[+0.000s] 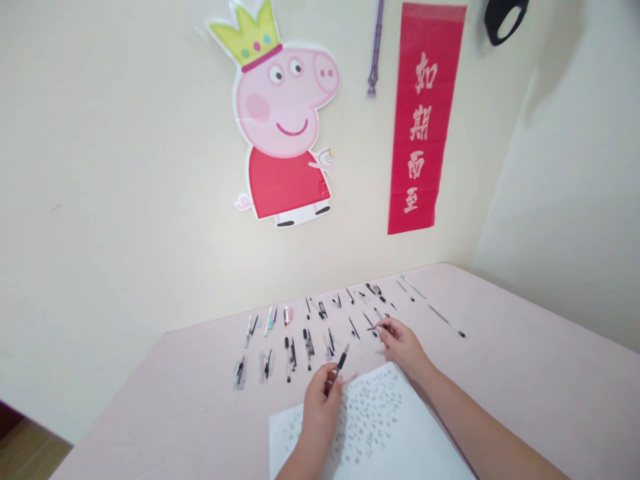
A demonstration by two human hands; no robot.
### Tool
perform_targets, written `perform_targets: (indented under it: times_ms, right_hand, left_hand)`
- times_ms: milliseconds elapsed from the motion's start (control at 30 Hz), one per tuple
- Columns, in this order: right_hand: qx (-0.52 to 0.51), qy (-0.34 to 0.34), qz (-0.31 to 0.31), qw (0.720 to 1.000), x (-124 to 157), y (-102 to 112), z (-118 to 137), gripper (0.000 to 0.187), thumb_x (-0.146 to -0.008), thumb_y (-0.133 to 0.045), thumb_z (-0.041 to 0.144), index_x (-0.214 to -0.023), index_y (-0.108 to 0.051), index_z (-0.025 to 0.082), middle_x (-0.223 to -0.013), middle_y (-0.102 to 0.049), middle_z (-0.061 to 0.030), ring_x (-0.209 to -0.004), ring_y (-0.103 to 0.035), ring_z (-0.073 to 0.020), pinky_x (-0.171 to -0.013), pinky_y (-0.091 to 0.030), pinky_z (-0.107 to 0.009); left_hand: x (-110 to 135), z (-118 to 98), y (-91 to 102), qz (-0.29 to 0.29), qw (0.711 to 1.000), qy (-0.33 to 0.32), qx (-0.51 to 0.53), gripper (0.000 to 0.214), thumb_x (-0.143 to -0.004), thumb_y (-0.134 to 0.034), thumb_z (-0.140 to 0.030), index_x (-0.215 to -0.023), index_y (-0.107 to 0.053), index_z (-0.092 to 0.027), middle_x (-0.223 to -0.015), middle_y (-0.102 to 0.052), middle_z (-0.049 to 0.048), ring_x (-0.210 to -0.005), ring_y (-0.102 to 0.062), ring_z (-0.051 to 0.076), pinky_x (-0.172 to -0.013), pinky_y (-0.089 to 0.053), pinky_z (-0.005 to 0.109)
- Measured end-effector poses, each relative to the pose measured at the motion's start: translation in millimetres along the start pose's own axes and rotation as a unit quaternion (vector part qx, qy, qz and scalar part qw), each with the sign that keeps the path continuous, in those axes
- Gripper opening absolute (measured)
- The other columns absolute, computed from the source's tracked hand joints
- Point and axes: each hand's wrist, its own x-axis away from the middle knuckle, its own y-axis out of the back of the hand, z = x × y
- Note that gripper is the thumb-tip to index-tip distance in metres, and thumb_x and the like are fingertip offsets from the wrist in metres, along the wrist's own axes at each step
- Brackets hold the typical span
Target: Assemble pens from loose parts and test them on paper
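Observation:
My left hand (pixel 320 400) is closed around a pen (pixel 343 360) with a black grip, its tip pointing up and to the right above the paper's far edge. Farther right, my right hand (pixel 404 343) pinches a thin dark piece (pixel 373 327), perhaps a pen part; its exact kind is too small to tell. Below both hands lies white paper (pixel 425 437) covered with many small handwritten marks. Just beyond my right hand, dark slim pen parts (pixel 369 322) lie on the table.
Rows of pens and pen parts (pixel 307 347) spread over the pink table (pixel 200 400). A long thin stick (pixel 445 320) lies at the right. Behind stands a wall with a cartoon pig cutout (pixel 287 173) and a red banner (pixel 420 133).

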Motion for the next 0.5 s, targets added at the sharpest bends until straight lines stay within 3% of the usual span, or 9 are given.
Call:
perform_targets:
  times_ms: [133, 233, 500]
  right_hand:
    - [-0.119, -0.088, 0.090, 0.985, 7.9, -12.4, 11.1, 0.030, -0.068, -0.063, 0.044, -0.073, -0.055, 0.016, -0.047, -0.040, 0.0079, -0.041, -0.033, -0.0066, -0.043, -0.025, -0.020]
    - [-0.155, -0.105, 0.097, 0.977, 9.1, -15.0, 14.6, 0.030, -0.066, -0.065, 0.045, -0.069, -0.054, 0.017, -0.047, -0.041, 0.0073, -0.041, -0.030, -0.0060, -0.042, -0.020, -0.020]
    - [-0.158, -0.111, 0.107, 0.975, 9.7, -17.1, 15.5, 0.031, -0.065, -0.067, 0.045, -0.072, -0.055, 0.017, -0.049, -0.042, 0.0068, -0.043, -0.033, -0.0062, -0.044, -0.022, -0.021]
  left_hand:
    - [0.5, 1.0, -0.9, 0.002, 1.000, -0.008, -0.016, 0.024, -0.067, -0.063, -0.029, -0.086, -0.065, -0.015, -0.069, -0.061, 0.0029, -0.058, -0.050, 0.014, -0.058, -0.040, 0.027]
    - [0.4, 1.6, -0.8, 0.008, 0.999, -0.016, -0.031, 0.023, -0.067, -0.061, -0.027, -0.086, -0.066, -0.015, -0.067, -0.060, 0.0029, -0.057, -0.051, 0.014, -0.058, -0.041, 0.027]
    - [0.1, 2.6, 0.5, 0.040, 0.995, -0.037, -0.082, 0.021, -0.070, -0.058, -0.023, -0.086, -0.068, -0.016, -0.069, -0.062, 0.0036, -0.062, -0.054, 0.016, -0.059, -0.042, 0.028]
